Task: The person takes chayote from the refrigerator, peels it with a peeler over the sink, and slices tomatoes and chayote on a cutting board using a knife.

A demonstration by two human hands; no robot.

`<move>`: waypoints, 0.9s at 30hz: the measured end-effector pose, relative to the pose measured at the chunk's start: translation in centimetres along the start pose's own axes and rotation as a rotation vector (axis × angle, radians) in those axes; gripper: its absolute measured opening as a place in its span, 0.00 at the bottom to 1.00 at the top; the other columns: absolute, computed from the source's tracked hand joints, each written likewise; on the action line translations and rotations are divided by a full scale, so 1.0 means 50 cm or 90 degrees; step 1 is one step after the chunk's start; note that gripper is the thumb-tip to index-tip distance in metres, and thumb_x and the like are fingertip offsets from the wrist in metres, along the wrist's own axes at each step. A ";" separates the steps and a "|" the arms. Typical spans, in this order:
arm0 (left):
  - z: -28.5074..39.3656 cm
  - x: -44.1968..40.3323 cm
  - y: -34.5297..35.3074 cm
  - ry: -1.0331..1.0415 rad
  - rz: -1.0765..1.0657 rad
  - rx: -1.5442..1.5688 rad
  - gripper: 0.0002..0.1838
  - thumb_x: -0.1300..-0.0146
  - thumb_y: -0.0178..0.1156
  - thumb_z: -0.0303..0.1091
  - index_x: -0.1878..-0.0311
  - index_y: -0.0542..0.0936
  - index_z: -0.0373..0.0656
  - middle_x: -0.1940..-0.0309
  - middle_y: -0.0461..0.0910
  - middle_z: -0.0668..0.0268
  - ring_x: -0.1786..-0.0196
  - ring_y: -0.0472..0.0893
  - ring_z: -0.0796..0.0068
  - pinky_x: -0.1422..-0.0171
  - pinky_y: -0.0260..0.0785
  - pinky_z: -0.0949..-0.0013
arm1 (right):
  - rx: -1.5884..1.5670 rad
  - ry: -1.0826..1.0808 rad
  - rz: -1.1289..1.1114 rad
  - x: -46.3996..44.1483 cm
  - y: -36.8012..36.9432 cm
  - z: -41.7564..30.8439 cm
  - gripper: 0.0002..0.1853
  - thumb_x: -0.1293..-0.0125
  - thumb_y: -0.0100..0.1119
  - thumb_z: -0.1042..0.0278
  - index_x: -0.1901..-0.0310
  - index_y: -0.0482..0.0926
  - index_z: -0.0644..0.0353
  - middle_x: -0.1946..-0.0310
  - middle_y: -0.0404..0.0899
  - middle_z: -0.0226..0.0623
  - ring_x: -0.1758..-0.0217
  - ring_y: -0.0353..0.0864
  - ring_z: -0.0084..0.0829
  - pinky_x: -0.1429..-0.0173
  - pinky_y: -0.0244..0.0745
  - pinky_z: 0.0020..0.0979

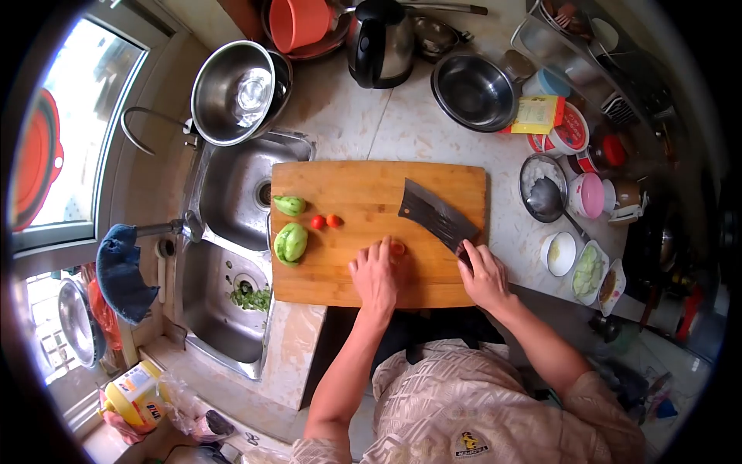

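Observation:
My right hand [485,277] is wrapped round the handle of a dark cleaver [437,214], whose blade lies over the right part of the wooden cutting board [348,182]. My left hand [375,272] rests on the board's front middle, fingers bent, its fingertips next to a small reddish piece [397,247]. Whether the fingers grip anything is hidden. Two small red tomatoes [318,222] [333,220] sit left of centre on the board. Two pale green vegetables [290,205] [291,244] lie near its left edge.
A double steel sink [232,193] is left of the board, with green scraps [251,297] in it. Behind stand steel bowls [233,93], a kettle [380,46] and a dark bowl [474,91]. At right are a bowl with a ladle [544,196] and small dishes [558,254].

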State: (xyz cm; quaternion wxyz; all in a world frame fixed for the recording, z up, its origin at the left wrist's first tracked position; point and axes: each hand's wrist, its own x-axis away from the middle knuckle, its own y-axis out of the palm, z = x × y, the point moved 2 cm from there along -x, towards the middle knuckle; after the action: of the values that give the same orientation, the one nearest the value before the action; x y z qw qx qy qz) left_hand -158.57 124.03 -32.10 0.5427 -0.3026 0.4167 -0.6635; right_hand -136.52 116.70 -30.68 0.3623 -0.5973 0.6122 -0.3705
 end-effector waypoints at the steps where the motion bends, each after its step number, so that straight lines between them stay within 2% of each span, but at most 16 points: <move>1: 0.003 -0.013 0.003 0.001 -0.060 -0.024 0.19 0.46 0.68 0.36 0.50 0.80 0.46 0.53 0.80 0.61 0.52 0.78 0.56 0.47 0.66 0.56 | 0.005 0.000 0.013 -0.005 0.020 0.010 0.24 0.36 0.63 0.66 0.39 0.74 0.65 0.61 0.75 0.45 0.60 0.79 0.49 0.57 0.76 0.46; 2: 0.006 -0.024 0.009 0.001 -0.123 -0.048 0.18 0.46 0.67 0.33 0.50 0.80 0.46 0.54 0.80 0.60 0.51 0.78 0.55 0.49 0.67 0.55 | 0.009 0.001 0.025 -0.012 0.029 0.014 0.24 0.36 0.63 0.66 0.39 0.73 0.65 0.60 0.75 0.45 0.58 0.79 0.49 0.55 0.76 0.46; 3: 0.003 -0.030 0.022 0.025 -0.095 -0.049 0.14 0.46 0.62 0.29 0.54 0.80 0.46 0.59 0.79 0.59 0.55 0.78 0.53 0.53 0.65 0.55 | 0.016 -0.002 0.026 -0.014 0.040 0.017 0.24 0.36 0.63 0.67 0.39 0.73 0.63 0.59 0.75 0.44 0.54 0.77 0.47 0.51 0.74 0.45; 6: 0.010 -0.057 0.012 0.050 -0.108 0.022 0.12 0.47 0.64 0.27 0.57 0.80 0.44 0.61 0.80 0.58 0.57 0.79 0.53 0.54 0.68 0.54 | 0.049 -0.028 0.031 -0.029 0.046 -0.001 0.24 0.37 0.63 0.67 0.39 0.74 0.62 0.57 0.74 0.43 0.51 0.75 0.44 0.50 0.72 0.45; 9: -0.012 -0.060 0.034 0.035 0.003 0.194 0.12 0.49 0.67 0.24 0.59 0.81 0.43 0.64 0.81 0.60 0.58 0.80 0.57 0.53 0.72 0.58 | 0.067 -0.038 0.036 -0.029 0.053 -0.003 0.25 0.38 0.63 0.67 0.39 0.74 0.61 0.55 0.73 0.42 0.49 0.73 0.44 0.49 0.71 0.46; 12: -0.014 -0.035 0.012 0.020 0.169 0.254 0.15 0.51 0.71 0.23 0.59 0.81 0.42 0.66 0.80 0.61 0.60 0.81 0.61 0.54 0.74 0.63 | 0.037 -0.051 0.028 -0.027 0.055 -0.001 0.25 0.40 0.63 0.68 0.40 0.74 0.62 0.53 0.73 0.43 0.47 0.72 0.46 0.46 0.70 0.48; 13: -0.009 -0.024 -0.011 0.005 0.225 0.264 0.14 0.48 0.71 0.23 0.58 0.81 0.40 0.65 0.79 0.62 0.62 0.81 0.66 0.53 0.75 0.66 | 0.010 -0.052 0.036 -0.025 0.046 -0.003 0.26 0.40 0.63 0.69 0.40 0.74 0.62 0.52 0.73 0.45 0.46 0.72 0.47 0.45 0.70 0.47; 16: -0.013 0.058 -0.086 -0.156 0.334 0.343 0.13 0.45 0.70 0.23 0.57 0.80 0.38 0.63 0.79 0.63 0.62 0.81 0.70 0.54 0.75 0.69 | -0.084 -0.065 0.030 -0.022 -0.002 -0.006 0.26 0.41 0.64 0.73 0.40 0.73 0.64 0.48 0.73 0.48 0.43 0.72 0.49 0.40 0.70 0.47; 18: -0.022 0.163 -0.112 -0.259 0.407 0.411 0.14 0.42 0.70 0.24 0.53 0.79 0.38 0.61 0.79 0.66 0.61 0.81 0.77 0.54 0.76 0.72 | -0.067 -0.128 0.039 -0.015 -0.031 0.010 0.26 0.40 0.63 0.75 0.39 0.72 0.65 0.47 0.73 0.48 0.44 0.73 0.48 0.40 0.71 0.45; 19: -0.025 0.225 -0.114 -0.330 0.415 0.453 0.14 0.41 0.70 0.24 0.52 0.79 0.39 0.62 0.80 0.67 0.60 0.81 0.78 0.54 0.76 0.72 | -0.105 -0.121 -0.007 -0.007 -0.043 0.017 0.25 0.39 0.62 0.76 0.39 0.72 0.66 0.47 0.73 0.48 0.46 0.75 0.46 0.41 0.72 0.43; 22: -0.023 0.368 -0.067 -0.467 0.400 0.517 0.14 0.40 0.70 0.25 0.52 0.80 0.39 0.62 0.81 0.69 0.59 0.81 0.82 0.54 0.76 0.76 | -0.125 -0.056 -0.121 0.021 -0.085 0.045 0.24 0.37 0.60 0.78 0.38 0.71 0.67 0.49 0.73 0.46 0.54 0.78 0.37 0.46 0.74 0.36; 24: -0.020 0.412 -0.014 -0.550 0.336 0.508 0.15 0.41 0.71 0.25 0.51 0.81 0.39 0.59 0.81 0.68 0.59 0.82 0.81 0.55 0.77 0.76 | -0.162 -0.006 -0.173 0.040 -0.105 0.057 0.24 0.37 0.60 0.79 0.38 0.72 0.67 0.50 0.74 0.44 0.57 0.79 0.33 0.48 0.75 0.34; 26: -0.033 0.402 0.052 -0.547 0.309 0.527 0.17 0.43 0.72 0.26 0.50 0.81 0.39 0.56 0.80 0.67 0.59 0.82 0.80 0.55 0.78 0.75 | -0.134 -0.024 -0.161 0.054 -0.127 0.037 0.23 0.37 0.59 0.80 0.39 0.72 0.67 0.51 0.74 0.43 0.59 0.79 0.31 0.49 0.75 0.32; 27: -0.054 0.378 0.089 -0.530 0.305 0.525 0.19 0.45 0.72 0.24 0.49 0.81 0.37 0.58 0.78 0.64 0.59 0.82 0.79 0.57 0.79 0.76 | -0.121 -0.017 -0.152 0.061 -0.134 0.028 0.23 0.37 0.59 0.80 0.39 0.72 0.67 0.51 0.75 0.43 0.59 0.79 0.31 0.49 0.75 0.32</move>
State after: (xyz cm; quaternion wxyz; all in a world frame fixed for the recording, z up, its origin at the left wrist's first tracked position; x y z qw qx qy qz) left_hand -163.11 105.97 -38.24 0.8650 -0.1994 -0.0633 -0.4561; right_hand -132.27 113.53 -25.39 0.2656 -0.7023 0.5641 -0.3435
